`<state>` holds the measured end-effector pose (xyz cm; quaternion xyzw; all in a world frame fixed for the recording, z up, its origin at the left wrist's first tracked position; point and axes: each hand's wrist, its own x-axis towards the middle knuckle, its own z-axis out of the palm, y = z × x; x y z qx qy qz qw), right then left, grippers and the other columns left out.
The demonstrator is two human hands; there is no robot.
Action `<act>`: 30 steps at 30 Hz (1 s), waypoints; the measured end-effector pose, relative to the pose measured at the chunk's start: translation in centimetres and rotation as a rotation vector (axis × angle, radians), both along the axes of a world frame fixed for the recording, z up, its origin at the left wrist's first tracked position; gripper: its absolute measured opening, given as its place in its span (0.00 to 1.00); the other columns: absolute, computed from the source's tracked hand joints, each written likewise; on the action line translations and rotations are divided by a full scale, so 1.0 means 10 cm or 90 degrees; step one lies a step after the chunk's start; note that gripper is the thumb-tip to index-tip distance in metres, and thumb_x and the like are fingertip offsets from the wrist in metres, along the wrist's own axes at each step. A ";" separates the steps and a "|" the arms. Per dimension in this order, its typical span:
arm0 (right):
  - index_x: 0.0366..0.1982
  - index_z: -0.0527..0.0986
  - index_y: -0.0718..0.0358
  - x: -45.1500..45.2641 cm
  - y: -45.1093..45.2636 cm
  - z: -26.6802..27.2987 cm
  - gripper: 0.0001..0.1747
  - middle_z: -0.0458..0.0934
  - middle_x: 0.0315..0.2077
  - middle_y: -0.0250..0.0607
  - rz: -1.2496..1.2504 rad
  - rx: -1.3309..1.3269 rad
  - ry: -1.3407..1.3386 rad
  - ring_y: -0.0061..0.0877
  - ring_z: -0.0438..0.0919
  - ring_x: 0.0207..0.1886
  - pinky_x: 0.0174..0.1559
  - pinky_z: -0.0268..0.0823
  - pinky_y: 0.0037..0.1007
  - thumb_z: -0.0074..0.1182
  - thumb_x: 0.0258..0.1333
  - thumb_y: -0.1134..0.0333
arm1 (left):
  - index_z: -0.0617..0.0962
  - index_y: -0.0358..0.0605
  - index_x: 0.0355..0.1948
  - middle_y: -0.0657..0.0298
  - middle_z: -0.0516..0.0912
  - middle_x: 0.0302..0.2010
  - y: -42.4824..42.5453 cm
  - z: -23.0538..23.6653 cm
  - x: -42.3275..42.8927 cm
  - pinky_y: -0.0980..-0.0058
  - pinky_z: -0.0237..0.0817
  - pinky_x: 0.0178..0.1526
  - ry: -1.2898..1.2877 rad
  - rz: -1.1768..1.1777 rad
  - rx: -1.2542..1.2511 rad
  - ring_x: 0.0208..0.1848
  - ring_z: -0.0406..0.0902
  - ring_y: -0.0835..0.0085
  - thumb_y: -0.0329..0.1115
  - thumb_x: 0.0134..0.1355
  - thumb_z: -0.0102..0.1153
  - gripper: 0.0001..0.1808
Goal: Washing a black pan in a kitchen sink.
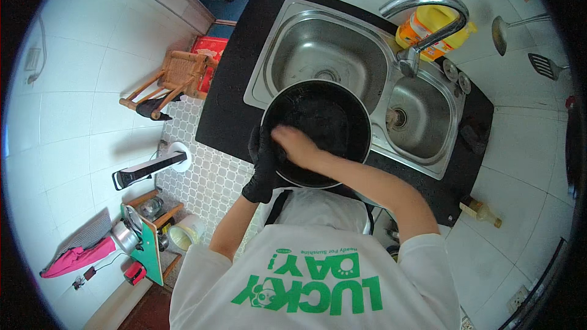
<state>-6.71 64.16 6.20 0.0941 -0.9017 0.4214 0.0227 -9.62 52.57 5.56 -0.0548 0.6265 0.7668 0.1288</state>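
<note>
A black pan (337, 114) with a pale rim overlaps the front edge of the large steel sink basin (298, 41). At the pan's left side, my left hand (262, 165) in a black glove grips its rim. My bare right hand (296, 144) reaches inside, near the left inner wall; it is blurred, and whether it holds anything cannot be told. A chrome faucet (409, 57) stands behind, between the large basin and the small basin (419, 117).
Behind the faucet stands a yellow jug (435, 25). Round metal strainers (451, 71) lie beside the small basin. A bottle (481, 211) is at the right, past the black counter (224, 119). A wooden stool (181, 73) stands at the left.
</note>
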 end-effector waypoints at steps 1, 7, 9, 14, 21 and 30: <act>0.36 0.67 0.66 0.09 0.00 0.03 0.17 0.69 0.38 0.49 0.000 0.000 0.000 0.42 0.67 0.45 0.46 0.62 0.38 0.44 0.37 0.81 | 0.70 0.38 0.45 0.61 0.74 0.41 0.00 0.01 0.00 0.78 0.62 0.44 0.020 -0.016 0.022 0.41 0.69 0.75 0.35 0.59 0.46 0.15; 0.38 0.64 0.64 -0.18 0.15 0.05 0.15 0.65 0.41 0.48 -0.008 0.025 0.058 0.41 0.66 0.45 0.45 0.63 0.37 0.41 0.44 0.75 | 0.71 0.39 0.44 0.62 0.74 0.40 0.00 0.07 -0.02 0.77 0.60 0.46 0.030 -0.059 -0.002 0.42 0.69 0.75 0.35 0.60 0.44 0.14; 0.39 0.64 0.64 -0.30 0.23 0.04 0.16 0.65 0.41 0.48 -0.098 0.024 0.079 0.42 0.66 0.44 0.45 0.62 0.38 0.43 0.42 0.77 | 0.70 0.39 0.45 0.62 0.74 0.41 -0.01 0.06 -0.02 0.77 0.60 0.47 0.059 -0.065 -0.043 0.43 0.68 0.74 0.35 0.60 0.44 0.15; 0.46 0.60 0.66 -0.24 0.35 -0.07 0.30 0.62 0.45 0.53 -0.285 -0.090 -0.101 0.46 0.62 0.49 0.52 0.55 0.38 0.55 0.37 0.73 | 0.67 0.39 0.48 0.60 0.71 0.45 0.01 0.05 0.23 0.74 0.59 0.49 -0.048 -0.001 0.084 0.47 0.66 0.72 0.36 0.60 0.43 0.17; 0.57 0.44 0.66 0.02 0.24 -0.21 0.52 0.55 0.51 0.59 -0.271 -0.134 -0.268 0.46 0.56 0.56 0.57 0.51 0.36 0.62 0.33 0.62 | 0.65 0.38 0.51 0.56 0.66 0.50 -0.25 0.19 0.00 0.71 0.56 0.52 -0.004 -0.189 -0.055 0.49 0.65 0.68 0.36 0.60 0.42 0.20; 0.50 0.56 0.67 -0.02 0.02 0.10 0.33 0.56 0.48 0.62 -0.268 -0.186 -0.366 0.54 0.60 0.51 0.51 0.58 0.40 0.55 0.41 0.67 | 0.67 0.37 0.49 0.57 0.70 0.47 0.27 0.55 -0.78 0.76 0.58 0.50 -0.005 -0.440 0.020 0.48 0.66 0.72 0.32 0.58 0.46 0.18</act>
